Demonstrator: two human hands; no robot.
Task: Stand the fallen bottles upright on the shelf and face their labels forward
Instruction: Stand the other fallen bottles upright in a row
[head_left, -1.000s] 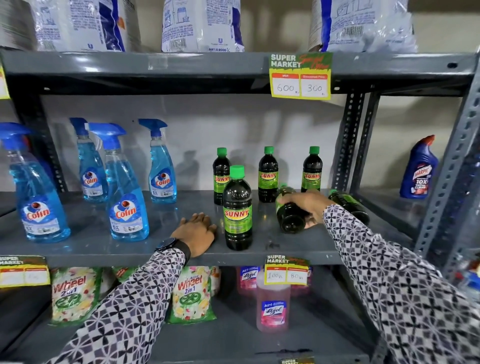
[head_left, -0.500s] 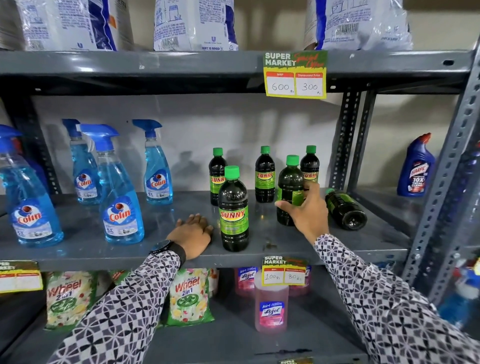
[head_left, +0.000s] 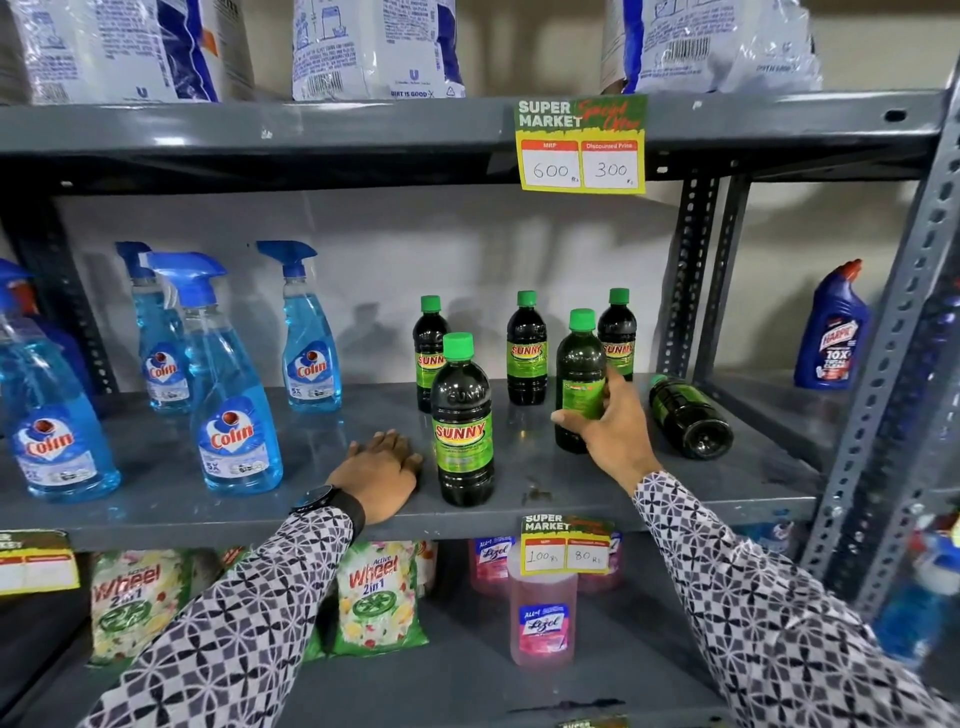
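Dark green-capped Sunny bottles stand on the grey middle shelf (head_left: 156, 514). My right hand (head_left: 608, 431) grips one upright bottle (head_left: 579, 364) whose label is turned partly sideways, away from the front. One bottle (head_left: 688, 418) lies fallen on its side at the right, its base toward me. A front bottle (head_left: 462, 421) stands with its label forward. Three more (head_left: 525, 348) stand at the back with labels forward. My left hand (head_left: 382, 475) rests flat on the shelf beside the front bottle.
Blue Colin spray bottles (head_left: 234, 405) stand at the left of the same shelf. A blue Harpic bottle (head_left: 831, 327) stands on the neighbouring rack. White bags fill the upper shelf, detergent packs and pink Lizol bottles (head_left: 543, 613) the lower. Price tags (head_left: 582, 145) hang from shelf edges.
My right hand has raised a fallen bottle from lying on its side to standing upright and still holds it. My left hand has stayed flat on the shelf.
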